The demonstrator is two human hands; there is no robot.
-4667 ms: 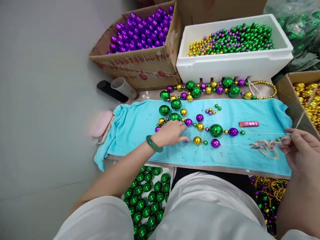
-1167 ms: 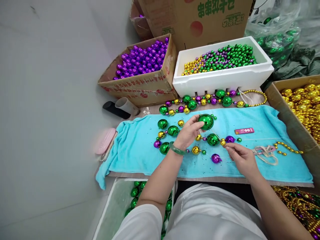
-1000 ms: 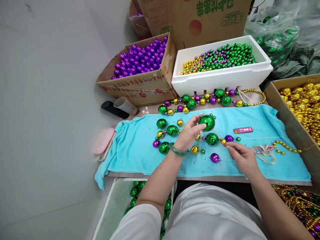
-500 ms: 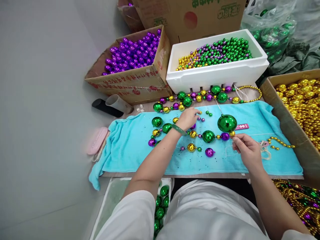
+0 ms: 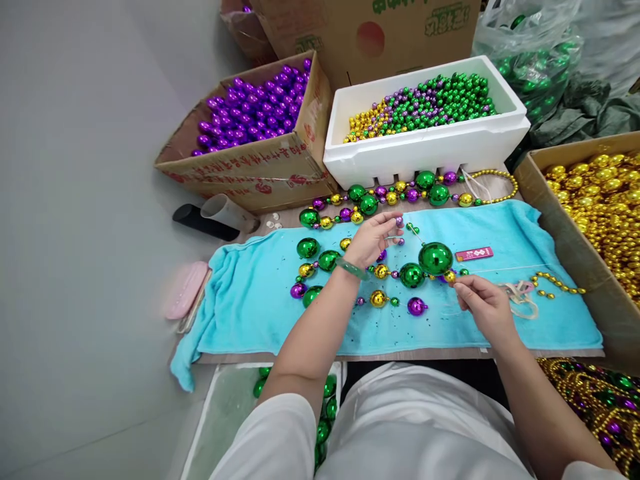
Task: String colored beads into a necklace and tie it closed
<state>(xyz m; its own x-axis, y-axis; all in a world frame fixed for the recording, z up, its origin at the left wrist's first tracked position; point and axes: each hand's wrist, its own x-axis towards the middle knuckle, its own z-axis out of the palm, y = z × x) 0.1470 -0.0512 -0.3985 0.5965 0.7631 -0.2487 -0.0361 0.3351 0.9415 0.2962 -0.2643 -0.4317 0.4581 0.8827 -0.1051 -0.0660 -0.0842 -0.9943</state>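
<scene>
My left hand [image 5: 374, 239], a green bangle [image 5: 351, 268] at its wrist, pinches a small purple bead [image 5: 399, 221] at its fingertips. Loose small green beads [image 5: 413, 228] lie by those fingers. My right hand [image 5: 484, 305] is closed at the fingertips on a small gold bead [image 5: 450, 277]. Just above that bead hangs a large green ball [image 5: 435, 259], with a thin pale needle or thread sticking out of its upper left. Behind the ball, a strand of green, gold and purple balls [image 5: 412, 275] curves over the blue towel [image 5: 270, 320]. A loose purple ball [image 5: 416, 307] lies nearer me.
A finished-looking bead strand [image 5: 369, 204] lies along the towel's far edge. Behind stand a white foam box [image 5: 425, 147] of small beads and a carton [image 5: 260, 170] of purple balls. A carton [image 5: 575, 247] of gold beads borders the right side. A pink label [image 5: 474, 254] lies on the towel.
My left hand has lifted a small purple bead off the towel. My right hand has shifted left, carrying the gold bead and large green ball towards my left hand.
</scene>
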